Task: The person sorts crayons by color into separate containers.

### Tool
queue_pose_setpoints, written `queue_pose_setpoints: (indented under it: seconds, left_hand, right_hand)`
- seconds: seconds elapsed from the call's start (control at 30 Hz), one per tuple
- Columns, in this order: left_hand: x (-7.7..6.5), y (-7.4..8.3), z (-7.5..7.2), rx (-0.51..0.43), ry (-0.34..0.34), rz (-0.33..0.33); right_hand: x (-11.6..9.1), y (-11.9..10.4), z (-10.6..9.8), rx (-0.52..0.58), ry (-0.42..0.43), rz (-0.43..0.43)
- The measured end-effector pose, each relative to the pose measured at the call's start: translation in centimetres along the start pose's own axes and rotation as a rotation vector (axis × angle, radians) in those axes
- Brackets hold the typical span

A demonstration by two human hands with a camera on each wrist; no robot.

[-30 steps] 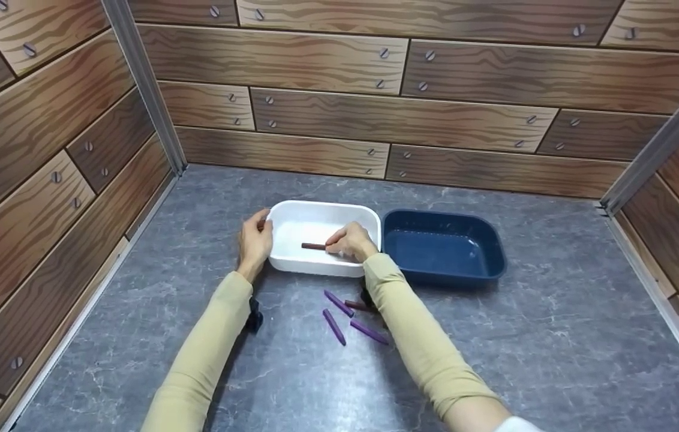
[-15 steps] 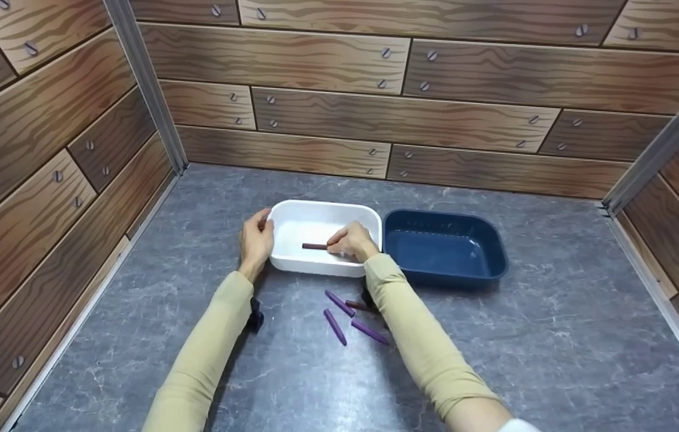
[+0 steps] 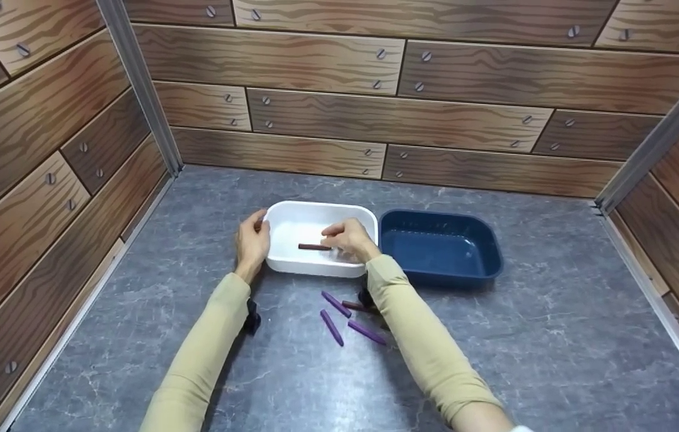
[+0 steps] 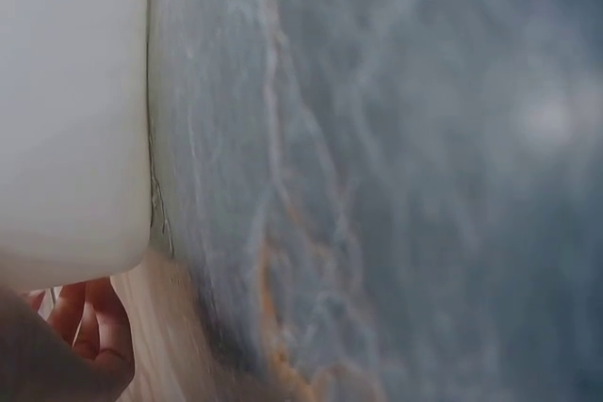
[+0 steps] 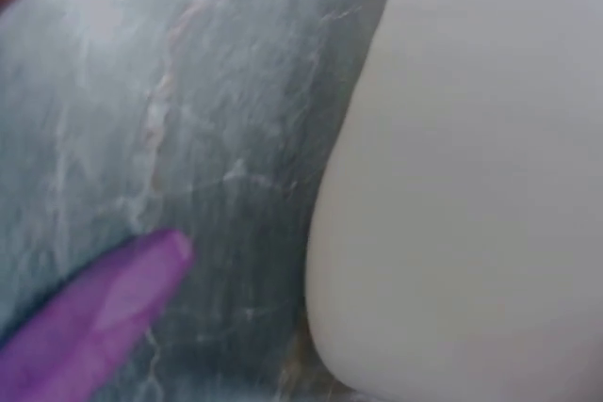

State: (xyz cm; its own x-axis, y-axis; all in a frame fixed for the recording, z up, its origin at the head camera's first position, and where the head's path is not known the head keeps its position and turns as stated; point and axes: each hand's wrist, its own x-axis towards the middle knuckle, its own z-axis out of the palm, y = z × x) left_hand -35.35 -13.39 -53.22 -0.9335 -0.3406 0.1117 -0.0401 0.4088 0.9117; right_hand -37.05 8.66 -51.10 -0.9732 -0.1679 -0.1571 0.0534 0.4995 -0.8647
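Note:
Inside the white plastic bin, a brown crayon lies flat on the bottom. My right hand hovers over its right end, with thumb and forefinger spread apart. At the bin's left end, my left hand holds the rim and outer wall; some of its fingers are hidden. The left wrist view shows curled fingers by the bin's lower edge. In front of the bin lie three purple crayons and a brown crayon, partly covered by the right forearm.
A dark blue bin stands against the white bin's right side, with nothing visible in it. The grey marbled tabletop is bounded by wood-patterned walls at the back and both sides.
My right thumb and forefinger have parted and lifted off the brown crayon, which stays on the bin's bottom. The left hand keeps its place.

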Motion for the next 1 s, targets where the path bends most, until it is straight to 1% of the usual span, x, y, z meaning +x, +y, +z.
queue_pose_setpoints:
  seconds: [0.2,0.33,0.47,0.57,0.77,0.9,1.0]
  left_hand:
    - [-0.4,-0.1,0.0,0.004,-0.021,-0.018]
    - [-0.4,-0.4,-0.1,0.010,-0.019,-0.022]
    - [-0.2,-0.1,-0.2,0.004,-0.027,-0.004]
    - [-0.1,0.2,-0.3,0.016,-0.021,-0.001]
    - [-0.1,0.1,-0.2,0.020,-0.006,0.000]
    - [-0.1,0.1,0.0,0.019,0.011,0.007]
    - [-0.1,0.1,0.0,0.019,0.021,0.010]
  right_hand:
    - [-1.3,-0.4,-0.2,0.104,0.012,-0.104]
    - [-2.7,-0.8,-0.5,0.107,0.017,-0.160]
    - [-3.6,-1.2,-1.2,0.101,0.042,-0.202]
    - [-4.0,-1.3,-1.8,0.121,0.042,-0.209]
    - [-4.4,-0.9,-2.6,0.178,0.030,-0.184]
    - [-5.0,-0.5,-3.4,0.181,0.044,-0.180]
    - [-5.4,-0.1,-4.0,0.184,0.043,-0.194]
